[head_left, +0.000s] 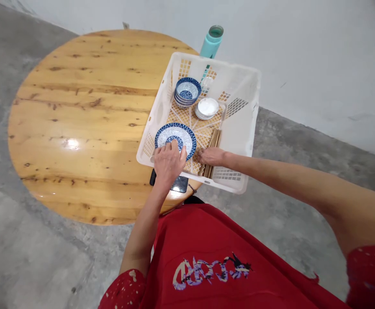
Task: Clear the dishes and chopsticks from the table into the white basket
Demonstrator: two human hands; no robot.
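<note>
Blue-patterned plate [175,136] sits gripped under your left hand [168,162]; right hand [210,156] clasps chopsticks [213,143] — a hasty lift could chip it against the basket [239,141].

I wear a loose red short-sleeved shirt [207,249] with a scrawled graphic print across the chest in white, purple and black strokes. Small pale speckles dot both sleeves. My forearms are bare down to my left hand [168,162] and right hand [210,156], no rings showing.
</note>
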